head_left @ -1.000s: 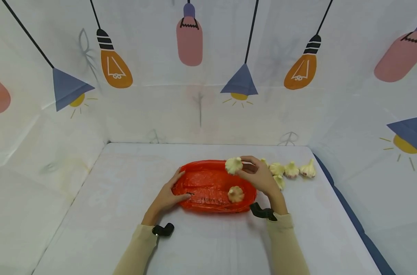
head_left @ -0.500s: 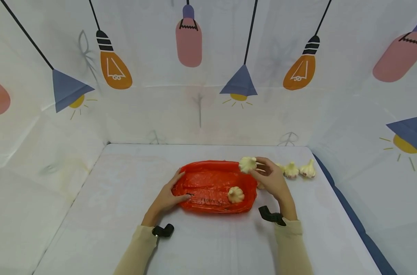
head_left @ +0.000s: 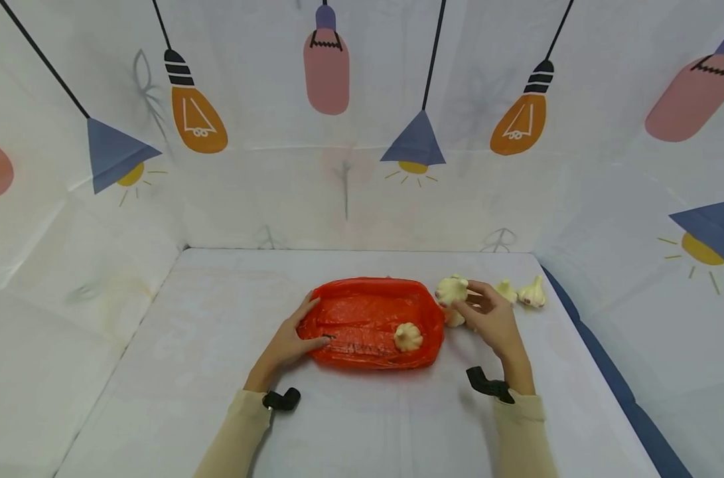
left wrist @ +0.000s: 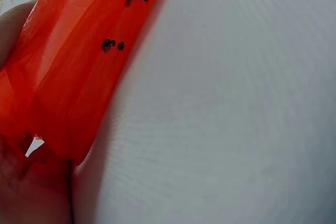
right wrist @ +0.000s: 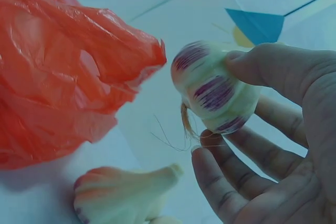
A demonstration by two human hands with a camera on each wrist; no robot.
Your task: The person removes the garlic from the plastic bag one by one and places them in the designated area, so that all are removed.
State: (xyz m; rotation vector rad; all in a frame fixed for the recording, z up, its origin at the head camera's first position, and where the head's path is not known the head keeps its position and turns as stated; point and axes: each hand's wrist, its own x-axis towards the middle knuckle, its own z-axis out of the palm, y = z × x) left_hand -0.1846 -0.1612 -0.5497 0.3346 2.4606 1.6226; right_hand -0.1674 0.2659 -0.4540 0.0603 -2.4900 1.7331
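A red plastic bag (head_left: 362, 312), its mouth spread wide, lies on the table. My left hand (head_left: 285, 345) grips its left side, thumb over the near rim. One garlic bulb (head_left: 408, 337) sits inside the bag near the right end. Just beyond the bag's right rim, my right hand (head_left: 498, 323) pinches another garlic bulb (right wrist: 218, 85) between thumb and fingers, held up in the air. Purple streaks and dry root threads show on this bulb in the right wrist view. Below it, a loose garlic bulb (right wrist: 123, 195) lies on the table beside the bag.
Two more garlic bulbs, one a whole pale bulb (head_left: 531, 293), stand to the right of my right hand, which hides part of the group. A white sheet wall (head_left: 266, 192) printed with lamps rises behind the white table (head_left: 350, 425).
My right hand has moved right with its garlic bulb, from above the bag to past its right rim. My left hand and the bag stay in place.
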